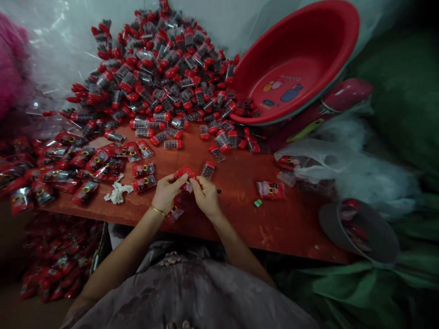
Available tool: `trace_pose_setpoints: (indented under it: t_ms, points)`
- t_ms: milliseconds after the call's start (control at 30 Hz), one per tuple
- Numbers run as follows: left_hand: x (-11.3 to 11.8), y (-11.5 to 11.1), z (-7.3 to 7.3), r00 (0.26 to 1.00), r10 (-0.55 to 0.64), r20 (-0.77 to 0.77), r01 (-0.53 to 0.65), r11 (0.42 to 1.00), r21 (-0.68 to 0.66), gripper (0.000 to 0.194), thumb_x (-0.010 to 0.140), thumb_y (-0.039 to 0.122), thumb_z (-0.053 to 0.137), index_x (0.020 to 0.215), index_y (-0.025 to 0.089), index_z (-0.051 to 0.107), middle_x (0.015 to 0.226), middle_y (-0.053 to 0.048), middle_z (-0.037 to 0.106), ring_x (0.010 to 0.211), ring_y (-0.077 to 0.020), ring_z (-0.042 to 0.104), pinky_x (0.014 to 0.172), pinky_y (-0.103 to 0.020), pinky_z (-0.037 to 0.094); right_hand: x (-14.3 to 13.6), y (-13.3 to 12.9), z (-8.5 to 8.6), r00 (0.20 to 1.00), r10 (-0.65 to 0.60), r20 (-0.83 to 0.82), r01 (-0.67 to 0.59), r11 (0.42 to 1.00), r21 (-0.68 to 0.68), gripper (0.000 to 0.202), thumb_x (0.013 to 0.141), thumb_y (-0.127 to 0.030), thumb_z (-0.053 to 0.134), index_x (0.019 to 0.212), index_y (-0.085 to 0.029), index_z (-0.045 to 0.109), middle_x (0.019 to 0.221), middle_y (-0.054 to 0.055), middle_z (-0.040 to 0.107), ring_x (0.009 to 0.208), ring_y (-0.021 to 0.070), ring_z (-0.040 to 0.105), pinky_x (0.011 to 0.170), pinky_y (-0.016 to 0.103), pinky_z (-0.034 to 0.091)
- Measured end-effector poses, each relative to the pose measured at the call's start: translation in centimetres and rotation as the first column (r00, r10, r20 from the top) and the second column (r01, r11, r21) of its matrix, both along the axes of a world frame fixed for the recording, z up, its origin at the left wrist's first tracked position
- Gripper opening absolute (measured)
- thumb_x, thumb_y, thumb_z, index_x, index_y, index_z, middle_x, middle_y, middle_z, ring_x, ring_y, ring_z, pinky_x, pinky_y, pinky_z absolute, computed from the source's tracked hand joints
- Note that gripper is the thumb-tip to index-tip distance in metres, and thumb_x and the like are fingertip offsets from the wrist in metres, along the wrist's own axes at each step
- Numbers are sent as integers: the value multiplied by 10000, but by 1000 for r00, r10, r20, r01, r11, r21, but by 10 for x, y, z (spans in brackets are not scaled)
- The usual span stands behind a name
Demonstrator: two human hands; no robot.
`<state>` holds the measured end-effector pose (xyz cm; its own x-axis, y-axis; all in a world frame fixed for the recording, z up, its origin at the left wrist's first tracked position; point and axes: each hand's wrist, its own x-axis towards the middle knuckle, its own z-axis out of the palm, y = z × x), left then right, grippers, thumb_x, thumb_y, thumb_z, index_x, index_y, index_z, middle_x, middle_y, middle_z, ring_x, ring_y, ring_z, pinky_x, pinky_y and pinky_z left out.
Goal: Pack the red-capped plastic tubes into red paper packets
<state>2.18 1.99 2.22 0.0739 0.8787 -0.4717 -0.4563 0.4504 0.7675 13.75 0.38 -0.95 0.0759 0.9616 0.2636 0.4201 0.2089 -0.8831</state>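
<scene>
Between my two hands is a small red packet (185,172), held above the front part of the red table (236,224). My left hand (168,193) pinches its left side, and my right hand (206,195) grips its right side with thumb and fingers. Just behind my right hand lies a clear tube with a red cap (208,170) and dark contents. Another red packet (176,210) rests beneath my hands near the table edge. Left of my left hand are two filled red packets (144,183), close to a crumpled white scrap (118,190).
A tall heap of red-capped tubes (164,68) covers the back. A tilted red basin (295,55) leans at the back right. Filled packets (99,160) pile up at the left. A grey bin (360,233) stands right, near a loose packet (270,190) and a green sachet (258,203).
</scene>
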Motion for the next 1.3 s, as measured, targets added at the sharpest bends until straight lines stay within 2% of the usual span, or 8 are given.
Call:
trace_pose_setpoints:
  t_ms: [133, 233, 333, 433, 700, 933, 1167, 1300]
  points:
    - [-2, 4, 1, 995, 93, -32, -93, 996, -8, 406, 412, 336, 862, 672, 114, 643, 648, -8, 670, 527, -76, 593, 555, -201, 502, 14, 7, 4, 960, -109, 257, 134, 987, -84, 444, 929, -445, 276, 698, -189, 555, 619, 17, 563, 590, 145, 516, 575, 252, 353]
    - [-1, 6, 4, 995, 99, -24, -100, 994, -47, 418, 405, 342, 865, 672, 115, 637, 633, -7, 670, 515, -80, 600, 533, -187, 494, 25, 16, 9, 772, -225, 595, 344, 934, -94, 420, 870, -522, 407, 955, -147, 574, 866, 104, 638, 794, 218, 585, 679, 296, 382]
    - [1, 8, 7, 997, 82, 8, -81, 991, -109, 376, 438, 309, 861, 663, 118, 628, 631, -11, 676, 515, -84, 609, 524, -180, 494, 29, 26, 10, 580, -170, 797, 426, 897, -119, 478, 795, -492, 556, 1104, -128, 526, 1003, 162, 618, 905, 272, 583, 723, 326, 389]
    - [1, 7, 7, 998, 62, 34, -56, 989, -136, 333, 480, 282, 850, 667, 119, 627, 629, -11, 678, 494, -86, 603, 506, -188, 499, 31, 28, 7, 550, -87, 831, 388, 907, -162, 265, 849, -289, 481, 1039, -126, 565, 976, 160, 627, 862, 250, 599, 707, 314, 390]
    - [-5, 5, 10, 999, 42, 34, -36, 988, -152, 295, 520, 262, 835, 675, 122, 626, 619, -13, 676, 488, -91, 604, 507, -198, 504, 69, -36, 19, 981, 47, 189, -28, 995, -99, 246, 866, -275, 372, 809, -169, 586, 555, -21, 526, 510, 129, 509, 540, 233, 387]
    - [3, 2, 11, 999, -37, -8, 35, 990, -136, 424, 385, 299, 875, 669, 110, 623, 631, -12, 664, 534, -94, 607, 522, -201, 486, 61, -58, 41, 954, 169, 248, -170, 985, -21, 145, 761, -212, 472, 720, -179, 607, 603, 1, 592, 561, 126, 535, 543, 228, 389]
    - [3, -4, 16, 993, -87, -80, 85, 996, -28, 425, 389, 368, 860, 585, 123, 572, 540, 33, 596, 469, -54, 519, 477, -180, 418, 54, -51, 21, 944, 100, -315, -220, 902, -371, 257, 764, -365, 453, 719, -169, 612, 476, -38, 521, 346, 72, 380, 360, 197, 291]
    - [7, -9, 17, 992, -122, -28, 122, 993, 5, 431, 401, 360, 858, 684, 127, 631, 611, 24, 639, 528, -75, 564, 534, -201, 466, 54, -49, 16, 912, 70, -405, -244, 884, -398, 280, 746, -409, 489, 755, -160, 617, 485, -45, 524, 335, 60, 383, 349, 186, 307]
